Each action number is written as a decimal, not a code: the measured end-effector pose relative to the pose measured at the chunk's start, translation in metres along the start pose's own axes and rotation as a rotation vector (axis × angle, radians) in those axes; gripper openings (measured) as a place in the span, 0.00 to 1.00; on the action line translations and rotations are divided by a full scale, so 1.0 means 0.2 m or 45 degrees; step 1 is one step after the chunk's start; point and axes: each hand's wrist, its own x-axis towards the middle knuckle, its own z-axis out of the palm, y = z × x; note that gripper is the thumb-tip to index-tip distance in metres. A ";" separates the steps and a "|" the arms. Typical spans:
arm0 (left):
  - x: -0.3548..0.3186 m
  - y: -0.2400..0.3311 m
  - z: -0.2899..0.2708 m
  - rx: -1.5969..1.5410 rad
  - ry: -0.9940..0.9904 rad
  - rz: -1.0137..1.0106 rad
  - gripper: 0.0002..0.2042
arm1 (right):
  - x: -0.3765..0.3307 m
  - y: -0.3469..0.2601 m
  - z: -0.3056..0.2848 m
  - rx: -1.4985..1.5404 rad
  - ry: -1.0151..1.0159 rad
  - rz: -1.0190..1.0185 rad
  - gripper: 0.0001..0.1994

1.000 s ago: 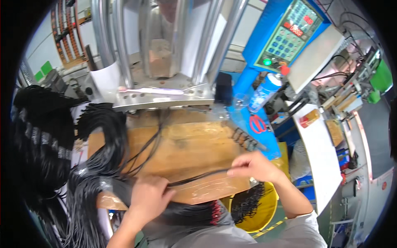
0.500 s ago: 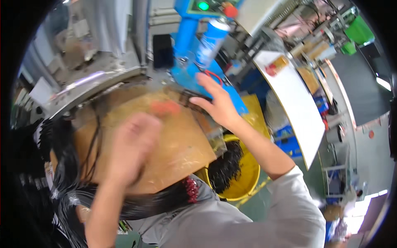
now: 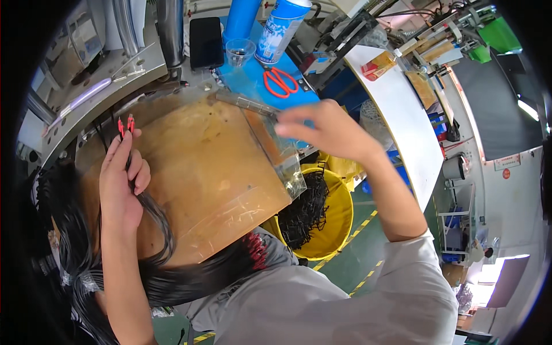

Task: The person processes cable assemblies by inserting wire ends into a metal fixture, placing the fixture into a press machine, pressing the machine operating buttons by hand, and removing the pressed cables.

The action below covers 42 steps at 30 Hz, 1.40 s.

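At the far left, a thick hank of black cables hung in a heap beside the bench. Just right of it, the left hand was raised above the bench, its fingertips pinched round a few thin cables, whose red tips poked up past the fingers while their length looped down below the palm. These looked light, limp and rather slick, likely to droop or slide apart if gripped far from the ends; just behind the tips seemed the best place to take hold, sparing the small ends any bending. Along the bench's near edge lay a larger bundle of black cables with red ends. Farther right, a narrow strip lay at the bench's far corner, near red-handled scissors. A yellow bin holding black scraps stood below. Above it hung the right hand, fingers pointing left towards the strip; whether they pinched or touched anything could not be told.
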 end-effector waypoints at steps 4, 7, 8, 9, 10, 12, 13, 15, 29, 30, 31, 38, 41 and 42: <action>0.00 -0.01 0.04 0.024 0.142 0.027 0.11 | 0.08 0.15 0.24 -0.260 0.750 -0.345 0.14; 0.00 -0.01 -0.07 -0.028 0.093 0.050 0.10 | -0.15 0.29 0.36 0.100 1.177 0.034 0.10; 0.01 0.00 -0.06 -0.040 0.097 0.039 0.10 | -0.25 0.47 0.44 0.173 1.339 0.150 0.10; 0.00 0.03 -0.02 -0.041 0.086 0.038 0.09 | -0.39 0.60 0.50 0.186 1.370 0.394 0.11; 0.00 0.03 -0.01 -0.051 0.090 0.045 0.09 | -0.50 0.74 0.59 0.187 1.385 0.642 0.12; 0.01 0.02 0.03 -0.013 0.063 0.020 0.09 | -0.69 1.06 0.86 0.351 1.126 0.983 0.18; 0.02 0.00 0.03 -0.010 0.049 0.011 0.09 | -0.71 1.15 1.00 0.252 1.033 1.061 0.25; 0.02 -0.02 0.01 0.046 0.064 0.007 0.11 | -0.72 1.20 1.24 0.388 0.791 1.013 0.42; 0.01 -0.03 0.00 0.140 0.013 -0.003 0.11 | -1.44 0.74 1.43 -0.305 -0.240 0.844 0.32; 0.01 -0.03 -0.01 0.135 0.024 -0.009 0.11 | -1.41 0.66 1.33 -0.174 -0.384 0.996 0.28; 0.01 -0.03 -0.01 0.131 0.025 -0.015 0.11 | -1.37 0.63 1.26 -0.040 -0.523 1.152 0.26; 0.02 -0.05 0.01 0.196 0.018 0.022 0.11 | -0.81 1.10 1.14 0.517 0.678 1.477 0.23; 0.03 -0.06 0.00 0.210 0.017 0.030 0.12 | -0.75 1.21 1.17 0.533 0.442 1.257 0.20; 0.03 -0.06 0.01 0.190 0.001 0.026 0.12 | -0.80 1.19 1.19 0.411 0.405 1.109 0.18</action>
